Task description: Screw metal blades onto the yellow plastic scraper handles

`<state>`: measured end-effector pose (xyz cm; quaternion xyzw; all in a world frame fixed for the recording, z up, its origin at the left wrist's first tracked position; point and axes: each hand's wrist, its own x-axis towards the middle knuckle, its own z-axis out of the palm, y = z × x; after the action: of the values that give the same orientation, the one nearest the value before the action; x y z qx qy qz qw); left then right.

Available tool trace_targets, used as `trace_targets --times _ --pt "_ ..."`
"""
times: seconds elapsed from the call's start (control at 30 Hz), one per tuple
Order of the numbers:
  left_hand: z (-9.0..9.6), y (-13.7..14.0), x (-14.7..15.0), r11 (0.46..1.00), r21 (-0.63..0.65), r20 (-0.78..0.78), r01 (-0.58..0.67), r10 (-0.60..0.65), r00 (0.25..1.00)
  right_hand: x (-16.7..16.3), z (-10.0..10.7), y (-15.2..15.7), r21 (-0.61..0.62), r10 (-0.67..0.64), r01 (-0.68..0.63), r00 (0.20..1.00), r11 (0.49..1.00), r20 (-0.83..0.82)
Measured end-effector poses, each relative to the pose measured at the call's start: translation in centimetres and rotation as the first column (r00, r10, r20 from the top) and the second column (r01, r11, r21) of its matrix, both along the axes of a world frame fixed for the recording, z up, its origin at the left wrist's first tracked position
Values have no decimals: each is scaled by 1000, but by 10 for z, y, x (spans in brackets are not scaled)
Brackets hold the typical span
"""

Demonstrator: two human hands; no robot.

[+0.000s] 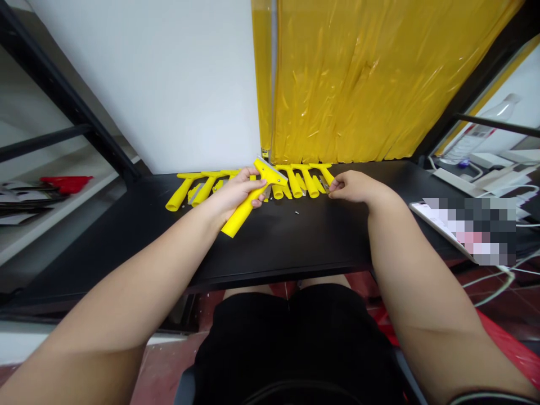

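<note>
A yellow scraper [239, 218] with a metal blade edge at its wide head is held in my left hand [231, 196], fingers wrapped round its neck and the handle pointing down toward me. My right hand [353, 185] is at the right end of a row of similar yellow scrapers, its fingertips pressed together beside the rightmost scraper [324, 173]. Whatever those fingers pinch, if anything, is hidden. More scrapers [202, 192] lie left of my left hand, with loose yellow pieces and metal blades among them. A tiny metal screw [296, 212] lies in front of the row.
The black table [287, 247] backs onto a white panel [169, 84] and yellow wrapping [358, 84]. At right are a phone-like device [447, 228], partly pixelated, white cables and a clear bottle [481, 132]. A shelf with a red object [67, 183] stands at left.
</note>
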<state>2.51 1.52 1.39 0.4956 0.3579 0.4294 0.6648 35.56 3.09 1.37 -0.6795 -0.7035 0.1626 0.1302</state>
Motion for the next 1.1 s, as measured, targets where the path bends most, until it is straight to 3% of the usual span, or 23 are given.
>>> trace_targets --times 0.23,0.43,0.7,0.93,1.0,1.1 --pt "-1 2 -3 1000 20 14 2 -2 1000 0 -1 1 3 -33 33 999 999 12" --pt "0 1 -2 1000 27 8 -6 6 1000 21 -4 3 66 -191 189 981 980 21" --pt "4 -2 -2 999 15 -21 -49 49 999 80 -22 9 -91 -294 282 939 955 -176" --pt "4 -3 -1 999 28 -20 -45 45 999 88 -30 14 -182 -283 260 953 948 -111" --pt "5 -3 -1 998 39 -30 -48 50 998 81 -29 12 -112 -268 252 950 961 -158" --pt "5 -4 -1 998 45 -34 -45 47 998 65 -24 5 186 -120 229 877 955 -464"
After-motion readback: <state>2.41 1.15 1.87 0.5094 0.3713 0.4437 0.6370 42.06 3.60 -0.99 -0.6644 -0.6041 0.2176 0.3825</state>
